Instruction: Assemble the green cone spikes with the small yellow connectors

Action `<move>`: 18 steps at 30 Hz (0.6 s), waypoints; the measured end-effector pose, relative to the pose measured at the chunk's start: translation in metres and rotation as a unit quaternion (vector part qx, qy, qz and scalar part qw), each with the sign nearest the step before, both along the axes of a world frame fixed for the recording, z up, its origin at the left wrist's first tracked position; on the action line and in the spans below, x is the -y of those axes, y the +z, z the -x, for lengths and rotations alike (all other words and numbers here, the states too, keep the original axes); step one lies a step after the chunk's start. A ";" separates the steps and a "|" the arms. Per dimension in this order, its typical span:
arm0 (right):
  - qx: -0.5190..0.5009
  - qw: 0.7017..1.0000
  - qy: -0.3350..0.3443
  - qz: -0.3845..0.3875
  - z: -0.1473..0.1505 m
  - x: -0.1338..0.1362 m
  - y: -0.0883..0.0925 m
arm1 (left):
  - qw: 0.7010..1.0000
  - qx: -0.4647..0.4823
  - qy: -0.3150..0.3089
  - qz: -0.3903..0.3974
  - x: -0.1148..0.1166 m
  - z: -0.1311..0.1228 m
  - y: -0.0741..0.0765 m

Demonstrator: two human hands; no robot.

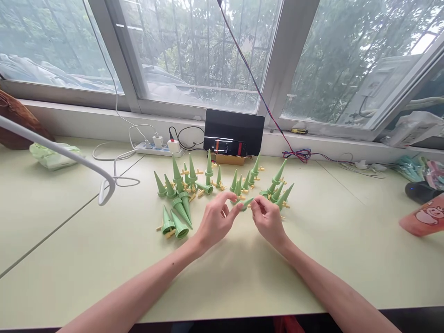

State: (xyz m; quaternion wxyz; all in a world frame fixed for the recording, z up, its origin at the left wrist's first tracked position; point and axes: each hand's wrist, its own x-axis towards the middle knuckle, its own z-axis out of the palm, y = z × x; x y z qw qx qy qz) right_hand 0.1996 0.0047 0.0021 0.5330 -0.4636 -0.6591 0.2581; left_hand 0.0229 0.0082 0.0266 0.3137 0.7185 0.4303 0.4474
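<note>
Between my two hands is a green plant watering spike (247, 203), lying nearly sideways with its pointed end to the right. My left hand (218, 217) grips its wide end between thumb and fingers. At the tip, my right hand (268, 216) pinches with thumb and forefinger; its other fingers are curled in. Just beyond my hands stand more green spikes (208, 169) with small yellow valves (199, 172) on their sides. To the left, several spikes (180, 226) lie tipped over, their hollow ends showing. Another group of spikes (279, 173) stands beyond my right hand.
A dark tablet (234, 127) leans at the window, with a phone (231, 148) before it. Left of it is a power strip (152, 149) with plugs and cables. A white curved lamp arm (69, 155) crosses the left side. An orange-pink container (423, 216) is far right.
</note>
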 end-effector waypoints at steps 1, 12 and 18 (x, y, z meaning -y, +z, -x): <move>0.013 1.000 -0.006 -0.013 0.000 0.000 0.000 | 1.000 0.012 0.011 0.024 0.000 0.000 0.002; 0.089 0.989 0.007 -0.115 0.000 0.001 0.002 | 0.958 0.053 -0.077 0.271 -0.003 0.000 0.001; 0.076 0.993 0.008 -0.092 -0.001 -0.001 0.001 | 0.955 0.066 -0.097 0.274 -0.004 0.002 -0.003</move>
